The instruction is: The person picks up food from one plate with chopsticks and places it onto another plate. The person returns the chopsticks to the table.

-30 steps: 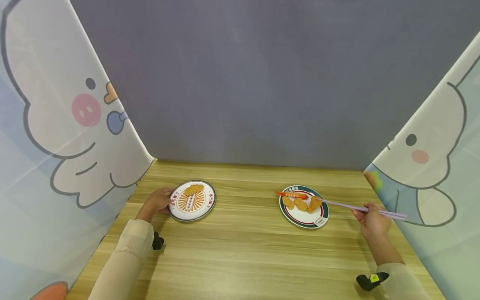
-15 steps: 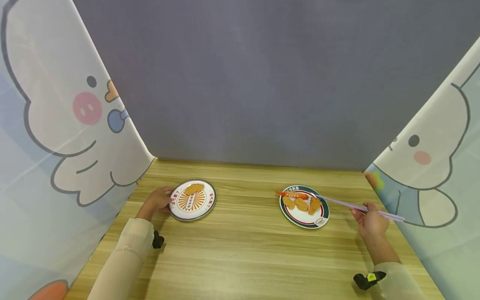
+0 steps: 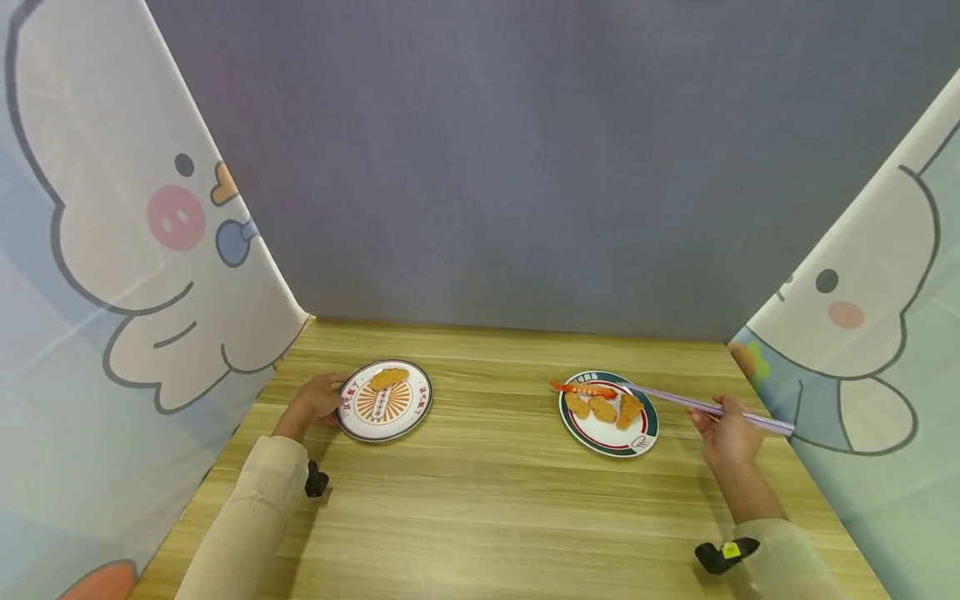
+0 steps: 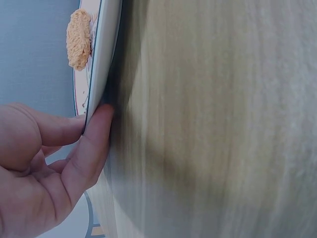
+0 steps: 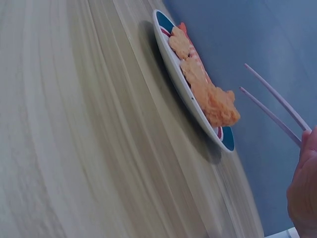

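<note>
My left hand [image 3: 318, 398] pinches the rim of a white plate [image 3: 408, 415] with an orange sunburst print. Its thumb lies on top and a finger underneath in the left wrist view. On that plate rests one breaded fried piece [image 3: 388, 378]. My right hand [image 3: 731, 435] holds a pair of pale purple chopsticks [image 3: 675, 400]. Their tips [image 5: 243, 77] stand apart with nothing between them, over the far edge of a green-rimmed plate [image 3: 596, 437]. This second plate carries a shrimp [image 3: 591, 390], two nuggets [image 3: 602, 409] and a lumpy fried chicken piece [image 3: 628, 411].
Both plates stand on a wood-grain table [image 3: 480, 500], with a stretch of bare tabletop between them. A grey panel [image 3: 480, 167] rises behind the table. Cartoon-printed panels [image 3: 120, 267] close off the left and right sides.
The chopstick tips have moved from the fried chicken piece toward the plate's far rim. My right hand has shifted slightly left and away from me. The left hand stays on its plate.
</note>
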### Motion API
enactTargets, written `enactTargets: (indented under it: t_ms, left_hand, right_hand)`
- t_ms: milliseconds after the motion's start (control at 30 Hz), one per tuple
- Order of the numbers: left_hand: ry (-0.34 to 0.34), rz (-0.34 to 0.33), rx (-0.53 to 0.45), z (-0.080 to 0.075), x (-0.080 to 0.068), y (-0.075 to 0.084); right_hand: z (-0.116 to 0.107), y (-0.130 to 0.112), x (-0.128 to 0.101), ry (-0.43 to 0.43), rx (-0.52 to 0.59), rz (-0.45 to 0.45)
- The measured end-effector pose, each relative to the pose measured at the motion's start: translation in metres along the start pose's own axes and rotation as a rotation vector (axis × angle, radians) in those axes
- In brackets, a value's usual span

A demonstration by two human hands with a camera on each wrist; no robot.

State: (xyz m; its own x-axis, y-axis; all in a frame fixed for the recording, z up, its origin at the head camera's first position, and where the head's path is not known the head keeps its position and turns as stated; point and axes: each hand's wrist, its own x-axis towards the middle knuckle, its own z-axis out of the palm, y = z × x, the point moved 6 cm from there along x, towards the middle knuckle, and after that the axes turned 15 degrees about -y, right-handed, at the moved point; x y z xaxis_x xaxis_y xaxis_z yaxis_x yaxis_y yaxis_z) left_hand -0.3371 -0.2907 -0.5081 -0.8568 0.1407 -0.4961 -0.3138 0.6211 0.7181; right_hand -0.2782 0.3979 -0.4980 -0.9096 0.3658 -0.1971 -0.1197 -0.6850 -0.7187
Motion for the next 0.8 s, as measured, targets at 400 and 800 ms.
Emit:
enactTargets:
  t_ms: [400,800]
  left_hand:
    - [-0.004,-0.013,0.016,-0.002,0.001,0.000]
    - [0.001,-0.011,0.004,-0.002,0.005,-0.004]
  right_hand:
    - [0.021,0.017,-0.005,-0.070,-0.038,-0.027]
    - [0.046,0.033,-0.011,-0.215,-0.115,-0.113]
